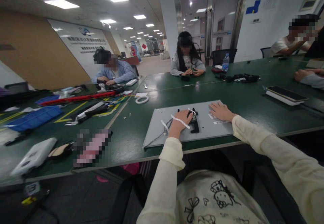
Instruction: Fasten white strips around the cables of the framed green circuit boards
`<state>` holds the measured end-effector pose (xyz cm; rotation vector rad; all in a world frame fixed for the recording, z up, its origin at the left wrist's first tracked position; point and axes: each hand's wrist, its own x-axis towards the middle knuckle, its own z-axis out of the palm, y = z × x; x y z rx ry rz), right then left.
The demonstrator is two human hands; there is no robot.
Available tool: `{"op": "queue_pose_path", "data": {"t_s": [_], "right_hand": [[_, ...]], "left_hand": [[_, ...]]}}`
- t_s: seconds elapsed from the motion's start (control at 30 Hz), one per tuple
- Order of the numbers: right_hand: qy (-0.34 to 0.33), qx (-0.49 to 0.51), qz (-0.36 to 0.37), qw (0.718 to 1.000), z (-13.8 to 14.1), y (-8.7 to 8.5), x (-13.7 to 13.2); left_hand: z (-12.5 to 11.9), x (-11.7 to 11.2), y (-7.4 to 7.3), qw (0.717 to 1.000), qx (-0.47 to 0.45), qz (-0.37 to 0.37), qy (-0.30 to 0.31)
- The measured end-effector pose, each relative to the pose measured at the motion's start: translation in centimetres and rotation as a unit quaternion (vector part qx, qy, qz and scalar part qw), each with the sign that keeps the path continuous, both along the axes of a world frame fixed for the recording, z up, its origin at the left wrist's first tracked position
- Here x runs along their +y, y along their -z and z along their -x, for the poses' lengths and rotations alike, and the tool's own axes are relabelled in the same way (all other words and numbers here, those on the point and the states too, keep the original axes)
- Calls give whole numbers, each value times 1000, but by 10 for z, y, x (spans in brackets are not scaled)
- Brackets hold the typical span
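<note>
A flat grey panel (158, 119) lies on the green table in front of me. Near its middle sits a black bracket (195, 128) with what looks like a small circuit board on it, partly covered by my left hand (180, 120). That hand rests on the bracket's left side, fingers stretched forward. White tape strips (182, 122) cross it, and a thin grey cable (158, 137) runs from there to the panel's front left corner. My right hand (220, 111) lies flat with spread fingers on the panel's right part, beside white labels (215, 118).
A white tape roll (142, 100), a blue tray (34, 117) and a white device (35, 155) are to the left. A phone (286, 93) lies on a white box to the right. Co-workers sit around the table (126, 129), near a water bottle (225, 62) and black cables (238, 78).
</note>
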<state>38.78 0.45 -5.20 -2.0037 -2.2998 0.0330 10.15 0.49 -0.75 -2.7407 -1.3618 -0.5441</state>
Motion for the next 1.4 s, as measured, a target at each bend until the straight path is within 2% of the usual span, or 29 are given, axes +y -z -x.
{"op": "queue_pose_path", "data": {"t_s": [0.27, 0.57, 0.7, 0.83, 0.97, 1.07, 1.17, 1.27, 1.4], "right_hand": [[-4, -1, -12, 1000, -1, 3, 1], [-5, 11, 9, 1000, 0, -4, -3], [6, 10, 29, 1000, 3, -12, 1], [-21, 32, 11, 999, 27, -26, 11], [-87, 125, -56, 987, 69, -33, 22], [-71, 172, -113, 976, 94, -24, 26], [-55, 153, -128, 978, 103, -9, 27], [-108, 117, -133, 978, 102, 4, 31], [-167, 97, -144, 971, 98, 13, 39]], "left_hand": [[-2, 2, -1, 999, 3, -19, -35], [0, 5, 4, 999, -3, -33, -32], [0, 7, 6, 999, 4, -37, -35], [1, 10, 6, 999, 5, -38, -29], [0, 10, 5, 999, 13, -39, -28], [0, 6, 5, 998, 16, -40, -40], [0, 2, 6, 997, 19, -48, -51], [-2, -4, 6, 996, 22, -51, -69], [-6, -13, 6, 993, 23, -46, -103]]}}
